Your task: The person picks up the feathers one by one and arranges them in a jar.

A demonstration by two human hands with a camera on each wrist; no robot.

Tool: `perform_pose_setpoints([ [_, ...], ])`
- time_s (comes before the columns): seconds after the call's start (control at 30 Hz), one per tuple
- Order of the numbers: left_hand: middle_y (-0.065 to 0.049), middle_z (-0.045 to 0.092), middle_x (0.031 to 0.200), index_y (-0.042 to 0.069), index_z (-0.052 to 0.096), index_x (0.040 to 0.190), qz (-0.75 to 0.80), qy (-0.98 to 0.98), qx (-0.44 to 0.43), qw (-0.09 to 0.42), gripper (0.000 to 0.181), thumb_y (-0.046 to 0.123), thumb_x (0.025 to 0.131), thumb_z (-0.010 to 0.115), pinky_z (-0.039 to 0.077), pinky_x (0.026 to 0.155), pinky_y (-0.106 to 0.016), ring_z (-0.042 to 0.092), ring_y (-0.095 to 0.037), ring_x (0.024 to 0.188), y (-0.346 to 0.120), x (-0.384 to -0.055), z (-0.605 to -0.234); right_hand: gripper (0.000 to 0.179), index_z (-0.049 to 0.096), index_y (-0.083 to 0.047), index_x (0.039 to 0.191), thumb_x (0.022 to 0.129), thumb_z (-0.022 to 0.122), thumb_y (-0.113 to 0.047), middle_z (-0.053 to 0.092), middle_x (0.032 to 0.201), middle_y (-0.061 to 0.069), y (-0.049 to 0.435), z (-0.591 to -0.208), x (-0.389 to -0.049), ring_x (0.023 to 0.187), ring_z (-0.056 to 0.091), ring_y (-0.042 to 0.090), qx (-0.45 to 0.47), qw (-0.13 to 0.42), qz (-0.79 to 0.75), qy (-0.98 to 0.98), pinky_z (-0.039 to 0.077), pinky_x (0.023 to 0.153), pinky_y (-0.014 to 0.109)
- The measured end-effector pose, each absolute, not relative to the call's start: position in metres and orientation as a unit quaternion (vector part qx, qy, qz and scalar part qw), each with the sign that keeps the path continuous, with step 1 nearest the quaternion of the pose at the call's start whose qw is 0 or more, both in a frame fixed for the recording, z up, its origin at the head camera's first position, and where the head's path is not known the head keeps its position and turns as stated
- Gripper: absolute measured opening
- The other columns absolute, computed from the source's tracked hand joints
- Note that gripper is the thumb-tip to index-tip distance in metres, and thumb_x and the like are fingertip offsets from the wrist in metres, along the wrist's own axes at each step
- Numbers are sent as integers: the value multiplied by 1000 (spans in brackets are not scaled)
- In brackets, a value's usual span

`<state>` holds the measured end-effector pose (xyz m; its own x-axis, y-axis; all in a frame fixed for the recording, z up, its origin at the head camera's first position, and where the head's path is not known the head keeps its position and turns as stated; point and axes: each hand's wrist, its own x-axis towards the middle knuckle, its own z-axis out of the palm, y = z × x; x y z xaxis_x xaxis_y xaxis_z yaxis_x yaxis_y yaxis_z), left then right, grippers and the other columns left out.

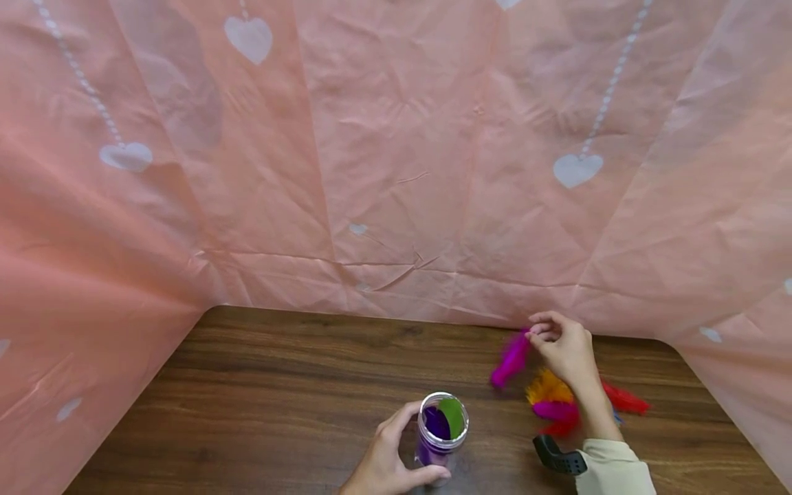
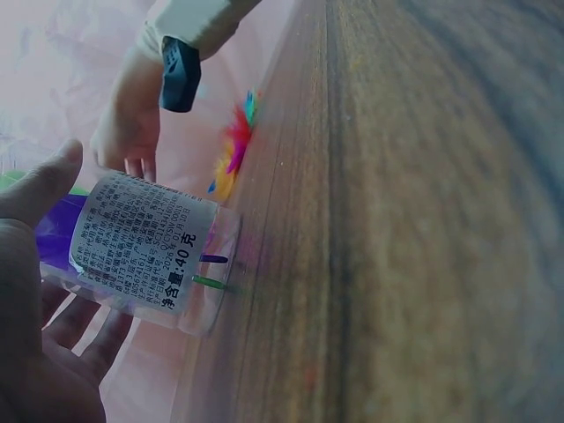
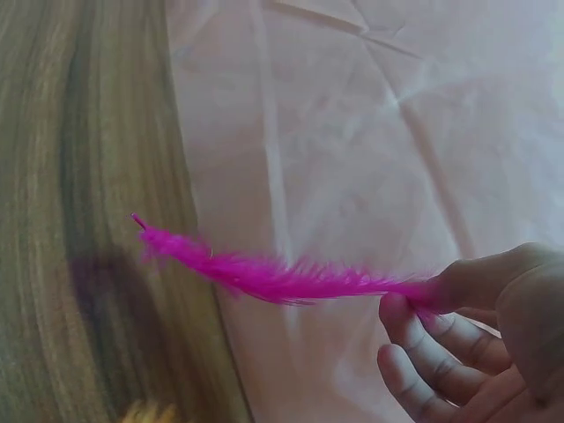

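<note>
My left hand (image 1: 386, 457) grips a clear plastic jar (image 1: 432, 450) that stands upright and uncapped on the table, thumb on the near side. A purple feather (image 1: 436, 423) and a green feather (image 1: 454, 414) show inside its mouth. The left wrist view shows a printed white label (image 2: 141, 242) on the jar and two thin quills near its base. Farther back on the right, my right hand (image 1: 566, 350) pinches a magenta feather (image 3: 282, 279) by its tip between thumb and forefinger. The quill end points away from the hand, above the table.
Below the right forearm lies a loose pile of feathers: orange (image 1: 547, 388), magenta (image 1: 557, 411), red (image 1: 625, 399) and a bit of blue. A black wrist device (image 1: 557, 457) sits by the right sleeve. Pink sheeting (image 1: 396, 289) with white hearts borders the brown wooden table (image 1: 278, 392).
</note>
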<state>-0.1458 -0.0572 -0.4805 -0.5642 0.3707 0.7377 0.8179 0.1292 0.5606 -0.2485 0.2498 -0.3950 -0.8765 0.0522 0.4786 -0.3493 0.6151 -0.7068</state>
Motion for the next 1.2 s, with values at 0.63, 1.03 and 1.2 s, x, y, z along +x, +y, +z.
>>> perform_pose_setpoints([
  [0.63,-12,70,122,1,53,140,-510,-725,-405,223,89,12,65,99,58,87,-29,68,-18,106,-58,-146,-479,20,72,8,103,84,80,10,73,83,20,236,-358,-225,67,61,-12,121,290,434,-844,52,62,8],
  [1.03,-7,70,124,7,53,142,-539,-729,-380,183,83,11,70,96,57,89,-30,68,-16,108,-58,-141,-473,21,72,9,102,83,79,12,72,83,21,230,-343,-212,69,61,-15,125,308,431,-839,51,64,6],
  [1.2,-6,69,125,8,54,142,-542,-731,-374,181,84,11,70,96,56,92,-31,67,-16,109,-59,-141,-471,21,72,8,103,83,79,13,72,83,21,228,-336,-209,70,61,-14,126,316,427,-838,52,65,6],
])
